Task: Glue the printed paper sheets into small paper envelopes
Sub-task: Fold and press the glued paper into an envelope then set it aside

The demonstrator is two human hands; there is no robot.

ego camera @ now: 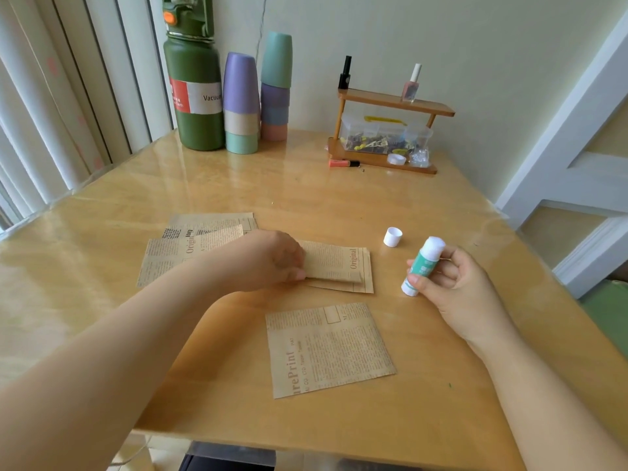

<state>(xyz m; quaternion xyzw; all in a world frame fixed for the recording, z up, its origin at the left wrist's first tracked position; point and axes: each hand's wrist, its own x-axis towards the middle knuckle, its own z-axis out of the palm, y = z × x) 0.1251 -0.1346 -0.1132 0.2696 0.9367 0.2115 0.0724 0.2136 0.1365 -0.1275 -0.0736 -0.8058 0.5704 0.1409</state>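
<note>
While hands work, glossy wooden table (339,198), pale wall (475,45), white blinds (51,113)

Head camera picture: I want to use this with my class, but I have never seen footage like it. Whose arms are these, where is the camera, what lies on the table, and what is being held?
There is no machine here. A person wears a wide-angle camera on the head, so you look forward and down along their own bare arms.

The left hand pinches the edge of a folded printed sheet lying on the wooden table. The right hand holds an uncapped glue stick; its white cap stands apart on the table.

A flat printed sheet lies nearest the person, and a loose pile of sheets lies to the left.

At the back stand a green flask, stacked cups and a small wooden shelf with little bottles.
</note>
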